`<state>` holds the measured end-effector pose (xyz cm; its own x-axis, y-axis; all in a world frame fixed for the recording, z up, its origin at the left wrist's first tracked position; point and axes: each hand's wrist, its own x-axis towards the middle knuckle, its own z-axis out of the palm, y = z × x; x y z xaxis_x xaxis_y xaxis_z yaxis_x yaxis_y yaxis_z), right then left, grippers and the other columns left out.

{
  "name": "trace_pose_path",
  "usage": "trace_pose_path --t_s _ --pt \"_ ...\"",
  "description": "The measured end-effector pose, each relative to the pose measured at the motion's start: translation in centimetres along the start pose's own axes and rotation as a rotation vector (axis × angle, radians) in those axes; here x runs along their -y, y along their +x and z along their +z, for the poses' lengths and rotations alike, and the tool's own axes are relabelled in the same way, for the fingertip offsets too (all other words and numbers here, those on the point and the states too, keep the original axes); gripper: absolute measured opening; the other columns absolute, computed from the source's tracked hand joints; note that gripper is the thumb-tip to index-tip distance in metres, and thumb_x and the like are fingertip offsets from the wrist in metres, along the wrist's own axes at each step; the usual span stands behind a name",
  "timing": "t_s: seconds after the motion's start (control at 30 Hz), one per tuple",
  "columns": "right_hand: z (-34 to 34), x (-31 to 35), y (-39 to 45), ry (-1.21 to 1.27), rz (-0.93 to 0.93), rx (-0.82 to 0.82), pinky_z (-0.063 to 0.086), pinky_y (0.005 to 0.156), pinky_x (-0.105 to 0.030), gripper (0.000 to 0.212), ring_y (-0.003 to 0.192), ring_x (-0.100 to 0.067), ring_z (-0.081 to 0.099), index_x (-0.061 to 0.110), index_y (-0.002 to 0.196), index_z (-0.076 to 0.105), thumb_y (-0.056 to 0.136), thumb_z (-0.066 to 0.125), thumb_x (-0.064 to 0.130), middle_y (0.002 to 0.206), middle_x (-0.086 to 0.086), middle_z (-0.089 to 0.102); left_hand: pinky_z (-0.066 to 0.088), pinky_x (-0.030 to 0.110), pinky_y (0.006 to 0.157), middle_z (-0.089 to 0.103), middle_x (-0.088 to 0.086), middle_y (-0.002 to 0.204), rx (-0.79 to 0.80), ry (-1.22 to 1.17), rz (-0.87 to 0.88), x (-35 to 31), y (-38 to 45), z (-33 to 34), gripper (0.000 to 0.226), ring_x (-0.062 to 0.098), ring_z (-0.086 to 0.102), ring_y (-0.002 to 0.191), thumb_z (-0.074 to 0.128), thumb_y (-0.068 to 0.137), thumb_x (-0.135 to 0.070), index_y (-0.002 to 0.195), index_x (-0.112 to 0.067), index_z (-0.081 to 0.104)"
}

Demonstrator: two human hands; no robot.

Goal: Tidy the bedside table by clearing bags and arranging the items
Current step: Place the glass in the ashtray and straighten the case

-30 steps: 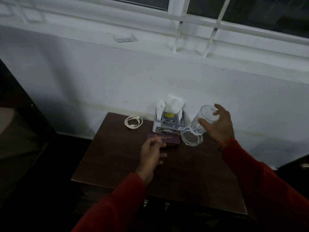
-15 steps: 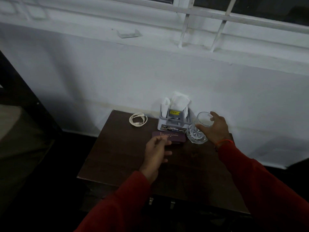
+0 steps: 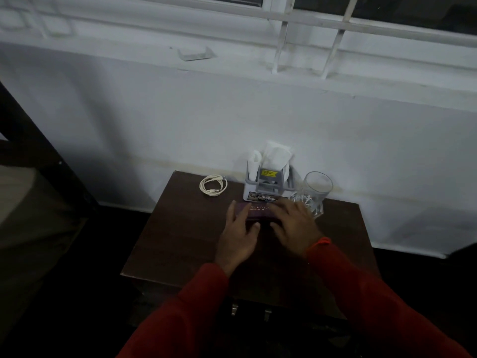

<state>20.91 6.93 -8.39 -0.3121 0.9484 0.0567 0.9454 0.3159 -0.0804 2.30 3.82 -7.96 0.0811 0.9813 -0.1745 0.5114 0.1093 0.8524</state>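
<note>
A dark wooden bedside table (image 3: 180, 244) stands against a white wall. A flat purple case (image 3: 255, 211) with pale lettering lies near its back edge. My left hand (image 3: 238, 229) grips the case's left end and my right hand (image 3: 291, 223) grips its right end, thumbs at the front edge. Behind the case stands a grey and white holder (image 3: 265, 187) with white tissues in it. A clear glass mug (image 3: 313, 192) stands upright on the table right of the holder, free of my hands. A coiled white cable (image 3: 213, 185) lies at the back left.
The wall rises directly behind the table, with a window sill and white bars (image 3: 309, 42) above. A dark bed frame (image 3: 38, 156) stands at the left. Dark floor surrounds the table. Two metal drawer pulls (image 3: 250, 310) show on the front.
My right hand set the glass mug down beside the holder, let go and came left onto the purple case. My left hand slid forward onto the case's left end.
</note>
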Motion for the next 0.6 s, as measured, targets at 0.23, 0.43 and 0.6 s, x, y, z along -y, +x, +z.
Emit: trace_pose_path --t_s 0.23,0.43,0.6 --pt "2.8 1.2 0.0 0.011 0.080 0.033 0.043 0.104 -0.051 0.062 0.121 -0.046 0.049 0.023 0.143 0.047 0.083 0.060 0.033 0.146 -0.017 0.045 0.033 0.035 0.116 0.009 0.002 0.168 0.031 0.053 -0.018 0.4 0.0 0.4 0.062 0.024 0.033 0.148 0.060 0.096 -0.035 0.153 -0.029 0.036" --pt "2.3 1.9 -1.3 0.112 0.094 0.007 0.050 0.096 -0.049 0.061 0.114 -0.041 0.051 0.020 0.139 0.051 0.078 0.055 0.022 0.139 -0.017 0.049 0.038 0.036 0.113 0.019 0.002 0.162 0.037 0.058 -0.041 0.4 0.1 0.4 0.050 0.026 0.043 0.139 0.060 0.095 -0.038 0.142 -0.028 0.047" --pt "1.5 2.2 -2.0 0.112 0.101 0.045 0.048 0.097 -0.047 0.060 0.118 -0.039 0.048 0.019 0.140 0.050 0.080 0.050 0.020 0.140 -0.016 0.046 0.039 0.036 0.112 0.027 0.002 0.158 0.033 0.057 -0.034 0.3 0.0 0.4 0.046 0.024 0.046 0.136 0.061 0.094 -0.038 0.137 -0.027 0.051"
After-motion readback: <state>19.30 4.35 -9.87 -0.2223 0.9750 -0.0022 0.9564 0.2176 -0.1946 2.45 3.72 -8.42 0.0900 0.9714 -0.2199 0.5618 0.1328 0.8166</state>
